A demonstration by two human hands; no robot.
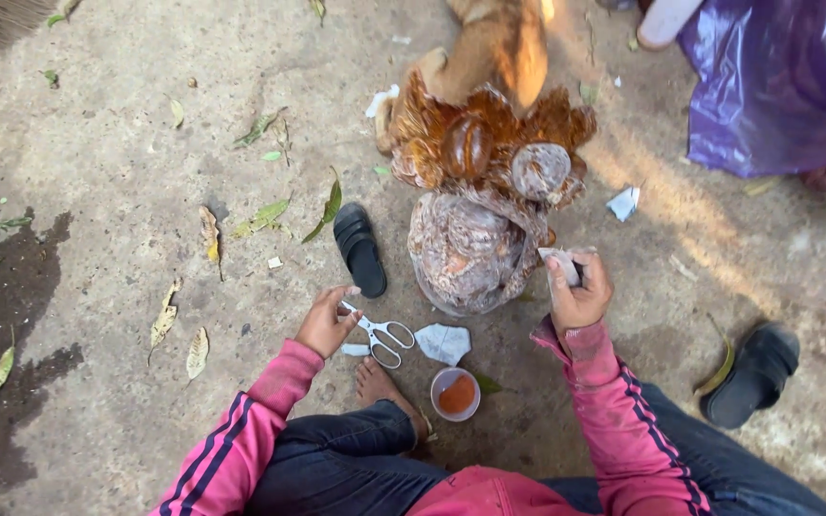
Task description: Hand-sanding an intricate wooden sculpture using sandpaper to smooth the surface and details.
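Observation:
I sit on a concrete ground with my legs folded. My left hand [327, 320] grips the blade end of white-handled scissors [382, 338] lying low over the ground. My right hand [578, 290] is raised and holds a small pale scrap [562, 265] beside a brown carved wooden figure [478, 182] with glossy rounded parts, partly covered in stuck-on paper. A torn paper piece [444, 342] and a small round cup of orange-brown paste [456, 393] lie in front of my bare foot [381, 386].
One black sandal [359, 249] lies left of the figure, another black sandal [750, 373] at the right. A purple plastic sheet [781, 81] fills the top right corner. Dry leaves [262, 218] and paper scraps [624, 202] are scattered about. A damp dark patch [11, 315] marks the left.

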